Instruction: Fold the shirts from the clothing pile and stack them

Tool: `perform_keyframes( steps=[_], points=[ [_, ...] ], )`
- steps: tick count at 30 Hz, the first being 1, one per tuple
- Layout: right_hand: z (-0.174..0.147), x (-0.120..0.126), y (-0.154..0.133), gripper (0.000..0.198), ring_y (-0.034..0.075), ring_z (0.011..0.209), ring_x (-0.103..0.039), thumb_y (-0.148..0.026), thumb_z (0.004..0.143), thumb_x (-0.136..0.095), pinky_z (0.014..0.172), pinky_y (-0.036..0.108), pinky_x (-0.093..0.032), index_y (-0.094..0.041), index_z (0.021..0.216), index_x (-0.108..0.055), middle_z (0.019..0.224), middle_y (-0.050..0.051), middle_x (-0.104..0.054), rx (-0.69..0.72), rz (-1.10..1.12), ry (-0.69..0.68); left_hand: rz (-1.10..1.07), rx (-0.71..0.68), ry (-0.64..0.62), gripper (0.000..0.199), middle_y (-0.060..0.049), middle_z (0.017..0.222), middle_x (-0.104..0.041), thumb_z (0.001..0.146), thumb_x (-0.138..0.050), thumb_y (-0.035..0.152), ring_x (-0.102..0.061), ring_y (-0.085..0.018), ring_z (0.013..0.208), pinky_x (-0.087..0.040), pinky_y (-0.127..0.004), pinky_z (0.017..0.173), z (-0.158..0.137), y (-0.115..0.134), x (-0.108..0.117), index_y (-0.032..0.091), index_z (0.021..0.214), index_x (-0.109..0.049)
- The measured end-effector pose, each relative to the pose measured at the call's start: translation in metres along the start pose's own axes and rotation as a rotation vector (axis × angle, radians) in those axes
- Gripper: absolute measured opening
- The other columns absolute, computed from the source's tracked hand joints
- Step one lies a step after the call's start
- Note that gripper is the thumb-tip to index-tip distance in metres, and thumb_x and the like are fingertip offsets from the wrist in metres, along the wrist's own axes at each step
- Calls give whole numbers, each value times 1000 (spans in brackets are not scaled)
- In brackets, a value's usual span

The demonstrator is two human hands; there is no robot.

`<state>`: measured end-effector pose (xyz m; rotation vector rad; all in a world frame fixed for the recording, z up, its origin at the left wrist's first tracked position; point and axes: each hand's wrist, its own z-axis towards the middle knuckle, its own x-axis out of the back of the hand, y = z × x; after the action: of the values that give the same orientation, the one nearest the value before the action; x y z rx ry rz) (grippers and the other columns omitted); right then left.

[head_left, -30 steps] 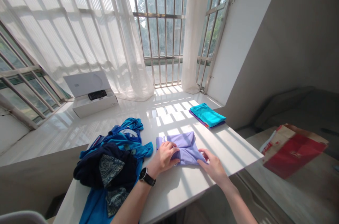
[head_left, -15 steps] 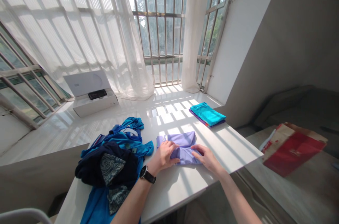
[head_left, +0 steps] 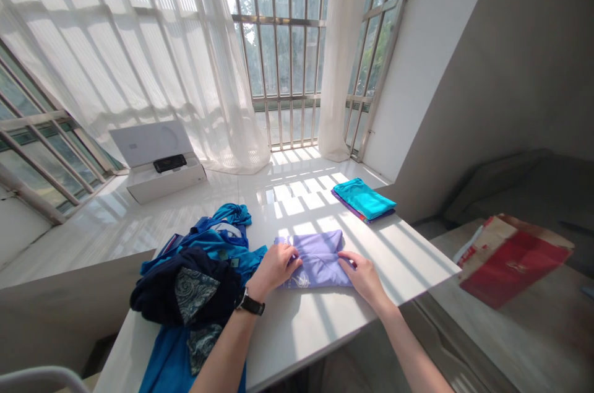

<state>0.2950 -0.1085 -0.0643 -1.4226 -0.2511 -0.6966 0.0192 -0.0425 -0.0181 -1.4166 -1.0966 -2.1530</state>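
Observation:
A lavender shirt (head_left: 320, 257) lies folded into a rough rectangle on the white table, with white print showing along its left and lower parts. My left hand (head_left: 277, 266), with a black watch on the wrist, is at the shirt's left side, fingers curled and thumb pinching the cloth. On the opposite side my right hand (head_left: 364, 275) pinches the right edge between thumb and fingers. Left of my left hand is a loose heap of blue clothes (head_left: 245, 257), with a dark navy garment (head_left: 158, 288) bearing patterned patches on top.
Folded turquoise cloth (head_left: 366, 198) rests on purple cloth at the table's back right. An open white box (head_left: 171, 182) holding a black object stands on the sill. A red paper bag (head_left: 515, 263) is at the right, beyond the white table (head_left: 320, 331).
My left hand has drawn back left across the shirt, uncovering white print near its lower edge. The right hand stays at the right edge, its fingers a little more closed.

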Motion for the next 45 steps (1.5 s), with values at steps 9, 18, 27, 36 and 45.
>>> perform_keyframes(
  steps=[9, 18, 27, 36, 45],
  points=[
    [3, -9, -2, 30, 24, 87, -71, -47, 93, -55, 81, 36, -55, -24, 94, -74, 95, 8, -71, 179, -184, 50, 11, 70, -33, 22, -5, 80, -68, 97, -62, 30, -63, -21, 77, -41, -30, 69, 1, -5, 11, 19, 78, -63],
    [9, -6, -9, 29, 21, 69, -65, -51, 88, -57, 68, 32, -51, -24, 81, -68, 79, 5, -74, 108, -41, -26, -9, 163, -69, 31, -4, 75, -65, 101, -52, 35, -60, -19, 71, -33, -28, 62, -2, -7, 22, 20, 74, -59],
    [14, -5, -8, 27, 25, 83, -72, -48, 84, -60, 80, 34, -53, -24, 80, -73, 86, 6, -78, 75, -20, -115, -239, 214, -129, 30, -3, 73, -68, 89, -60, 42, -57, -18, 69, -37, -26, 64, -10, -35, 31, 17, 80, -72],
    [13, -5, -5, 28, 22, 71, -67, -48, 82, -61, 70, 31, -50, -23, 69, -64, 72, 3, -71, 112, -54, -120, -277, 278, -203, 33, -2, 72, -66, 81, -62, 49, -55, -18, 70, -39, -27, 63, -14, -38, 35, 17, 75, -69],
    [12, -8, -6, 25, 22, 72, -67, -47, 81, -63, 72, 32, -49, -24, 71, -64, 75, 3, -72, 93, -59, -103, -400, 293, -176, 31, 1, 66, -60, 81, -60, 48, -51, -15, 65, -39, -26, 61, -14, -37, 37, 18, 73, -59]
  ],
)
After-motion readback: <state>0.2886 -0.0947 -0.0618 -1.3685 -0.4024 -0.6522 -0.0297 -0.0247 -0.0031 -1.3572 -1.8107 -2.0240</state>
